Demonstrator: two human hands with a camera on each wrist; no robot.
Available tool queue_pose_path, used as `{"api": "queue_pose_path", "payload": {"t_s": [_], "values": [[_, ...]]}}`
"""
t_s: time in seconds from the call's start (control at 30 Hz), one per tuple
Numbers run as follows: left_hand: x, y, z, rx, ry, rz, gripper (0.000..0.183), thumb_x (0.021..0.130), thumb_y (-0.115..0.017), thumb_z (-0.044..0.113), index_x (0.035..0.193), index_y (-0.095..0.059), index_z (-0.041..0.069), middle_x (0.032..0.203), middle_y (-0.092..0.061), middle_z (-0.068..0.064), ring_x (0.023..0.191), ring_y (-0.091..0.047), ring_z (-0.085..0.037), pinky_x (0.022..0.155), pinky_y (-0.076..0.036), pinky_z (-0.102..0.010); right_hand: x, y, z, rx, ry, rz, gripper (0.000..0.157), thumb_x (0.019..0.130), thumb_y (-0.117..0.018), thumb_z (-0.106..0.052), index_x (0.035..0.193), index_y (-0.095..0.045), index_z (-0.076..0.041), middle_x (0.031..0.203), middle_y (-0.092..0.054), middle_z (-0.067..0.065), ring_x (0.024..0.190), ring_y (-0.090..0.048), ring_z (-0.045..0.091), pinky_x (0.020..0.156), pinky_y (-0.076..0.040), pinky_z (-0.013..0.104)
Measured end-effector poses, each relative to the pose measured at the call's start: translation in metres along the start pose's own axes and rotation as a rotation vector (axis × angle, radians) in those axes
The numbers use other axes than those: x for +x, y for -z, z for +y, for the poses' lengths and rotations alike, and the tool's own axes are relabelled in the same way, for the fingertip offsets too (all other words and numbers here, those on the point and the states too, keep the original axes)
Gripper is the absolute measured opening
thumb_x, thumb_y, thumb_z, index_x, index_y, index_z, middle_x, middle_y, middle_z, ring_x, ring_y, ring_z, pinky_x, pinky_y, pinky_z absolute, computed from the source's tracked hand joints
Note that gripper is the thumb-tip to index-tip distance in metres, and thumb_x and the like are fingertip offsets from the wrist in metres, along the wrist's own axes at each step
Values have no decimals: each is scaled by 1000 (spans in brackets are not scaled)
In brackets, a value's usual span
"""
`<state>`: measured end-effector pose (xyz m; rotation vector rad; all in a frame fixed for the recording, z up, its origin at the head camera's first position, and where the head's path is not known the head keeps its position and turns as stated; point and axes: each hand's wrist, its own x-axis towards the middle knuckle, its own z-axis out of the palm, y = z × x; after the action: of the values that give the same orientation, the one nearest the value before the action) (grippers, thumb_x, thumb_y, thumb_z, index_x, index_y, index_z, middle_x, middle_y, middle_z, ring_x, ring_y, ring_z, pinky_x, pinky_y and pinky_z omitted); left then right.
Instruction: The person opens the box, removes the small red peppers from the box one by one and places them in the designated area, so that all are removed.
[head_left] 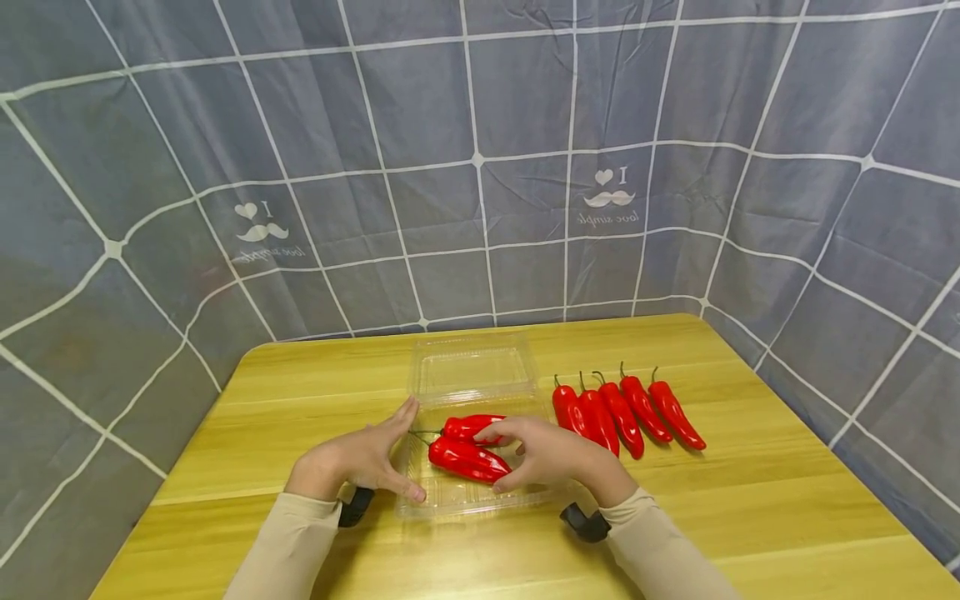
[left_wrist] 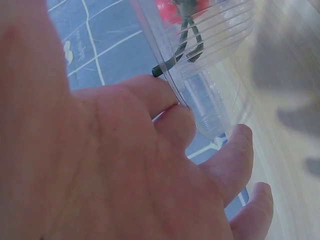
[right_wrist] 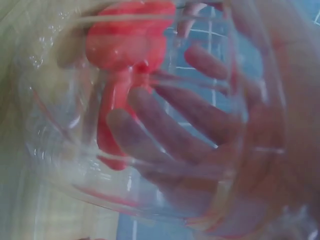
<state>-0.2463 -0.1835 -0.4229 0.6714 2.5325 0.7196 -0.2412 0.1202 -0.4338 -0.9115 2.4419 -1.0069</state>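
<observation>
A clear plastic clamshell box [head_left: 480, 502] lies open with its hinged lid [head_left: 472, 367] folded back. Two red peppers [head_left: 467, 460] lie side by side inside, green stems toward the left. At the box's left edge, my left hand [head_left: 360, 454] has thumb and fingers spread wide; in the left wrist view its fingers touch the rim close to a pepper stem [left_wrist: 182, 47]. My right hand [head_left: 551, 454] reaches into the box from the right, its fingers loosely bent over the pepper tips. Through the clear wall, the right wrist view shows those fingers beside a red pepper [right_wrist: 112, 120].
Several more red peppers [head_left: 618, 412] lie in a slanted row on the wooden table [head_left: 750, 508], right of the box. A grey checked curtain [head_left: 525, 208] hangs behind the table and along both sides.
</observation>
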Motion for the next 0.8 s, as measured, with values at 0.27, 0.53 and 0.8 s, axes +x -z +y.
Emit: {"api": "queue_pose_path", "payload": {"t_s": [0.27, 0.53, 0.8], "values": [[0, -1, 1, 9, -2, 9, 132, 73, -88, 48, 161, 0, 4, 167, 6, -14, 150, -9, -41, 116, -20, -60, 2, -3, 3, 9, 19, 1, 55, 82, -86, -24, 132, -65, -17, 136, -59, -2, 117, -60, 24, 95, -53, 39], [1, -1, 0, 5, -3, 9, 132, 73, -88, 48, 161, 0, 4, 167, 6, -15, 150, -9, -41, 116, -20, -60, 6, -10, 3, -65, 37, -12, 55, 82, -86, -31, 133, -65, -20, 131, -60, -8, 104, -59, 14, 92, -52, 33], [2, -2, 0, 15, -9, 2, 132, 74, -87, 49, 161, 2, 3, 167, 7, -16, 150, -7, -40, 117, -14, -62, 10, -20, 5, -109, 34, -21, 57, 85, -83, -34, 138, -63, -22, 127, -62, -12, 107, -59, 7, 94, -51, 30]]}}
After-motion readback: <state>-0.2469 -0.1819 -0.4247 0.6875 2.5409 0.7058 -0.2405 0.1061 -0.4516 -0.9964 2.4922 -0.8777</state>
